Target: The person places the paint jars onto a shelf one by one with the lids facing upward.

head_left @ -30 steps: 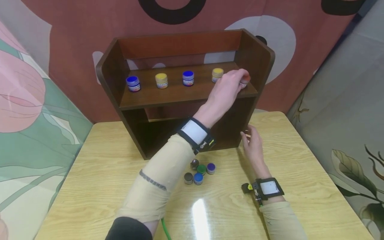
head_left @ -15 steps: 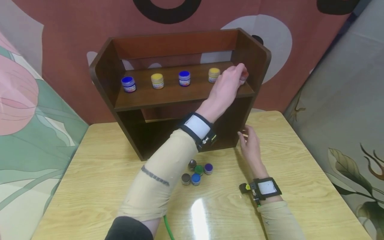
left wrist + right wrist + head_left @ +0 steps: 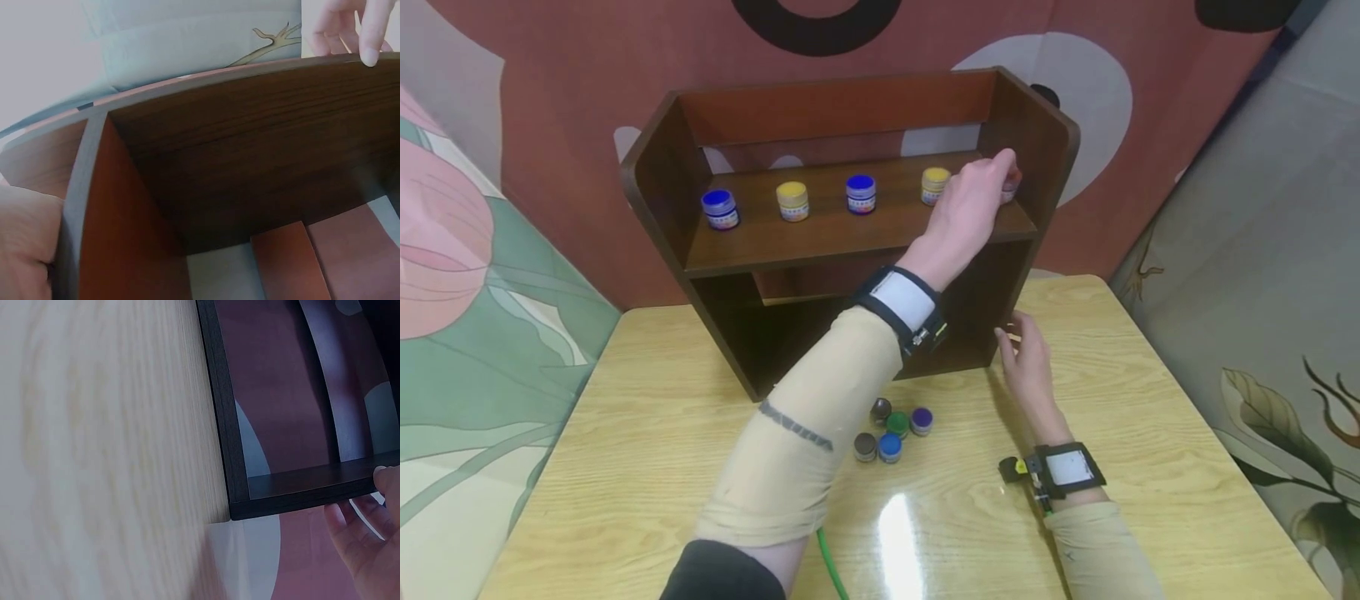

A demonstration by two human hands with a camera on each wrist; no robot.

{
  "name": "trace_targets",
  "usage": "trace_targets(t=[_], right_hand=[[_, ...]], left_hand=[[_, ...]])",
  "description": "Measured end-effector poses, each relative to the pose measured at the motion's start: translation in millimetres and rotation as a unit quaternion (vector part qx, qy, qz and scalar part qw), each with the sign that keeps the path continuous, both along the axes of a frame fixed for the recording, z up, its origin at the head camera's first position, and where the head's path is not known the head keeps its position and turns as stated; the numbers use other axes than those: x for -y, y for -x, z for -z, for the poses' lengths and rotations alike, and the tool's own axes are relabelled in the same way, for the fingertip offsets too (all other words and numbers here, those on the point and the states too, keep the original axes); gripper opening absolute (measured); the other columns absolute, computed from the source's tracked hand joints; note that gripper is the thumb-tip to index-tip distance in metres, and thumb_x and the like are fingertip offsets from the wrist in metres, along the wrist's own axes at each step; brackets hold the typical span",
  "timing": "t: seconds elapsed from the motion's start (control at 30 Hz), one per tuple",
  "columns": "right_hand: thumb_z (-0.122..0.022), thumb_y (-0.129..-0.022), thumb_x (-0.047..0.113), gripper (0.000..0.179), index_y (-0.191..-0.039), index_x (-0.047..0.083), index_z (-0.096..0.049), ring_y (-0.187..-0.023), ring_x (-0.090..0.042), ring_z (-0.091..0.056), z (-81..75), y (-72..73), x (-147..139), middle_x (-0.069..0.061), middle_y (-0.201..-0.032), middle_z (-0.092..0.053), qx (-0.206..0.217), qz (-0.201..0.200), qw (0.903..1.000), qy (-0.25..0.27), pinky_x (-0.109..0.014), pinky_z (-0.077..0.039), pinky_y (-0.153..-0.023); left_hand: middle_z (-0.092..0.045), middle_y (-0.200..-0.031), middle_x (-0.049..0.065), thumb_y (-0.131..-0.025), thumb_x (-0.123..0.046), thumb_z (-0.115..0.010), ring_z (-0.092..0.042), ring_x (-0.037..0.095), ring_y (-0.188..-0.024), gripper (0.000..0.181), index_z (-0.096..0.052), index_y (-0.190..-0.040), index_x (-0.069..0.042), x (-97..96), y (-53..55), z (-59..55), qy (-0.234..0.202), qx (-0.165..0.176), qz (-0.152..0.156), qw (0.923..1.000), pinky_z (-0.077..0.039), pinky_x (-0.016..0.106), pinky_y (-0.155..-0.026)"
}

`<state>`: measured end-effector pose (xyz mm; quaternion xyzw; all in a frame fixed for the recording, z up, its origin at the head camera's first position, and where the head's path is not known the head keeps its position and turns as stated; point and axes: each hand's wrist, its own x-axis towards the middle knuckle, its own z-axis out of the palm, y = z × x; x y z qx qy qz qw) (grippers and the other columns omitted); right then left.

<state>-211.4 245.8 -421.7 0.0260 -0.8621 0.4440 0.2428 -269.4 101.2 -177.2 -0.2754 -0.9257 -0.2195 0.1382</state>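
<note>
My left hand (image 3: 964, 202) reaches over the upper board of a dark brown wooden shelf (image 3: 820, 242). Its fingers are curled at a small paint jar (image 3: 1010, 185) with a reddish lid, standing at the board's right end and partly covered by the hand. To the left, spaced in a row, are a yellow jar (image 3: 934, 185), a blue jar (image 3: 861, 194), another yellow jar (image 3: 793, 201) and another blue jar (image 3: 721, 209). My right hand (image 3: 1028, 367) holds the shelf's right side panel, thumb (image 3: 381, 478) over the front edge and fingers outside.
Several small jars stand clustered on the wooden table (image 3: 647, 467) before the shelf, among them a green jar (image 3: 897, 425), a bright blue jar (image 3: 890, 447) and a purple jar (image 3: 921, 421). Patterned cloths hang behind and at both sides. A green cable (image 3: 831, 567) runs beneath the left forearm.
My left hand has risen slightly at the reddish-lidded jar, which remains at the same end of the board. The right hand stays on the side panel. The head view has shifted a little.
</note>
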Motion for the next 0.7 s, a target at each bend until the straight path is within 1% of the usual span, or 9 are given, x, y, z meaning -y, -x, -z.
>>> trace_targets(t=[0.2, 0.3, 0.43, 0.63, 0.7], right_hand=[[-0.055, -0.102, 0.012, 0.033, -0.130, -0.004, -0.051, -0.115, -0.041, -0.061, 0.0, -0.4, 0.3, -0.025, -0.125, -0.060, 0.000, 0.001, 1.0000, 0.000, -0.053, -0.057, -0.094], [-0.055, -0.102, 0.012, 0.033, -0.130, -0.004, -0.051, -0.115, -0.041, -0.061, -0.1, -0.7, 0.5, -0.025, -0.124, -0.060, -0.001, 0.000, 1.0000, -0.002, -0.054, -0.057, -0.093], [-0.055, -0.102, 0.012, 0.033, -0.130, -0.005, -0.051, -0.115, -0.041, -0.061, -0.3, -0.5, 0.9, -0.026, -0.124, -0.060, -0.003, -0.001, 1.0000, -0.002, -0.054, -0.057, -0.093], [-0.054, -0.102, 0.011, 0.032, -0.130, -0.005, -0.051, -0.114, -0.041, -0.061, -0.2, 0.3, 1.1, -0.026, -0.124, -0.060, -0.004, 0.002, 1.0000, -0.003, -0.054, -0.057, -0.093], [-0.055, -0.102, 0.011, 0.032, -0.130, -0.005, -0.052, -0.114, -0.041, -0.062, -0.9, 0.2, 1.4, -0.026, -0.124, -0.061, -0.005, 0.002, 1.0000, -0.002, -0.054, -0.057, -0.093]], left_hand=[[-0.066, -0.130, 0.001, -0.098, -0.019, -0.062, -0.064, 0.011, -0.119, 0.033, -0.055, -0.130, -0.016, 1.9, 4.4, 1.6, -0.030, 0.032, -0.002, 0.9990, -0.054, 0.018, -0.096], [-0.066, -0.131, 0.000, -0.098, -0.019, -0.063, -0.064, 0.010, -0.118, 0.035, -0.054, -0.131, -0.016, 3.0, 5.5, 2.0, -0.044, 0.043, -0.003, 0.9981, -0.054, 0.017, -0.093], [-0.064, -0.132, 0.001, -0.098, -0.019, -0.063, -0.064, 0.011, -0.114, 0.039, -0.050, -0.134, -0.017, 3.5, 5.5, 2.5, -0.048, 0.049, -0.005, 0.9976, -0.055, 0.017, -0.086], [-0.063, -0.132, 0.003, -0.098, -0.021, -0.062, -0.065, 0.013, -0.113, 0.044, -0.045, -0.138, -0.016, 2.5, 5.2, 3.3, -0.043, 0.040, -0.019, 0.9981, -0.056, 0.018, -0.087], [-0.063, -0.131, 0.003, -0.099, -0.021, -0.062, -0.065, 0.013, -0.110, 0.044, -0.044, -0.139, -0.016, 2.4, 5.2, 3.7, -0.043, 0.040, -0.021, 0.9980, -0.056, 0.018, -0.085]])
